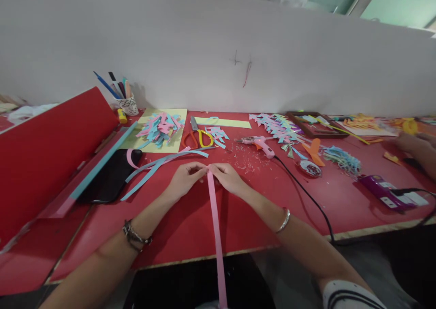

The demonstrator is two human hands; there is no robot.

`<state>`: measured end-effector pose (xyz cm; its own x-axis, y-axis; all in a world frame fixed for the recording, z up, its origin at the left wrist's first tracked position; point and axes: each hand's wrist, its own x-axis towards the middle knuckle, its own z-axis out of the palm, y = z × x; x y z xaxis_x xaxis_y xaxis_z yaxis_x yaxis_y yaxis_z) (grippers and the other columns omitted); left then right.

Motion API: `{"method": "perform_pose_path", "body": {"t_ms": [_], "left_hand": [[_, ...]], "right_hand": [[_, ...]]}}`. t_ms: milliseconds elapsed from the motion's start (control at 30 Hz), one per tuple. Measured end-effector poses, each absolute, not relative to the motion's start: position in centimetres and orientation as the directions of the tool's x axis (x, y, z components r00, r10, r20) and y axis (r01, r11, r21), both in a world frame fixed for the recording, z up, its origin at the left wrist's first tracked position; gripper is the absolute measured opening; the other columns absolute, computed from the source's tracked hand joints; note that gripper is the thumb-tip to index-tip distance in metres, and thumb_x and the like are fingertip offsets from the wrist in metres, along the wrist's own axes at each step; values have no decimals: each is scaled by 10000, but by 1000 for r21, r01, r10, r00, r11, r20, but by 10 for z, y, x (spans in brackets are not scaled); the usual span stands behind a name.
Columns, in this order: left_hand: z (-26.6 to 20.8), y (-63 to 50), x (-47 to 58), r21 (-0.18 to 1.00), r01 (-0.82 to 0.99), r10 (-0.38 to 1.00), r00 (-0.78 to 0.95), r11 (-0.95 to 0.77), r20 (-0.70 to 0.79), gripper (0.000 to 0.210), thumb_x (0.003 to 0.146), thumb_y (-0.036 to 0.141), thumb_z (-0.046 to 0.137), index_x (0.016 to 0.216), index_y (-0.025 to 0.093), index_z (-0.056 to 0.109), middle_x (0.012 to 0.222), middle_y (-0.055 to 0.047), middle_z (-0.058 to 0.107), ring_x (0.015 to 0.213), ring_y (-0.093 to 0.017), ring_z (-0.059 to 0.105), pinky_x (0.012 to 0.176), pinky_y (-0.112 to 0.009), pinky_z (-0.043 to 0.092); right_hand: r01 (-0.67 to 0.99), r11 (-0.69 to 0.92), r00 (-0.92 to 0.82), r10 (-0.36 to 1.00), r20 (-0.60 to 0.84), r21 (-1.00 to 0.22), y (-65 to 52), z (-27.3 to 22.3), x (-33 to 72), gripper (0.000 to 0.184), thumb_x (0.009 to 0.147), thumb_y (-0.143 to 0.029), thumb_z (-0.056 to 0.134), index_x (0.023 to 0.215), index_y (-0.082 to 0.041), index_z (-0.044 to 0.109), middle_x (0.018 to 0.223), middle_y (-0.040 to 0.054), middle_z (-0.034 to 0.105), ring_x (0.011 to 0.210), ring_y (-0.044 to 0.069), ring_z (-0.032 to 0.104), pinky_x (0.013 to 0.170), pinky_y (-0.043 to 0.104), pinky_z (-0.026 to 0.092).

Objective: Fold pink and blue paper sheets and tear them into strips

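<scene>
A long pink paper strip (215,222) runs from my fingertips down over the table's front edge toward my lap. My left hand (186,178) pinches its upper end between thumb and forefinger. Right against it, my right hand (227,177) pinches the same end, so the fingertips of both hands meet. Just beyond them lie loose blue strips (150,175) and scissors (198,134) with red and yellow handles. A pile of small pink and blue paper pieces (161,129) sits on a pale yellow sheet (176,141).
A pink glue gun (259,144) with a black cord lies right of centre. A black phone (105,177) and a leaning red board (51,150) are at the left. A pen cup (128,104) stands behind. Another person's hand (413,145) is at the right, near a purple power strip (384,193).
</scene>
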<state>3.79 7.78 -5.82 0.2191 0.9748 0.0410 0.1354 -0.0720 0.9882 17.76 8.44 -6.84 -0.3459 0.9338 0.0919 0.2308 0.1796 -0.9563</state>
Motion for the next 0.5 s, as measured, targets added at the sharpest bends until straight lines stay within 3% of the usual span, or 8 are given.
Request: {"method": "perform_pose_path", "body": {"t_ms": [233, 500], "left_hand": [[-57, 73, 45, 1000, 16, 966, 259, 24, -27, 216, 605, 383, 589, 588, 170, 559, 525, 57, 522, 500, -77, 488, 562, -219, 446], [-56, 65, 52, 992, 105, 934, 342, 68, -100, 222, 609, 377, 600, 549, 165, 584, 525, 43, 536, 504, -81, 479, 548, -215, 429]], "right_hand": [[427, 380, -251, 922, 296, -820, 82, -63, 181, 332, 782, -351, 339, 501, -189, 266, 475, -54, 254, 464, 66, 262, 453, 217, 204], [487, 405, -107, 907, 407, -774, 82, -60, 183, 350, 806, -350, 333, 513, -193, 220, 473, -56, 225, 462, 68, 236, 457, 222, 194]]}}
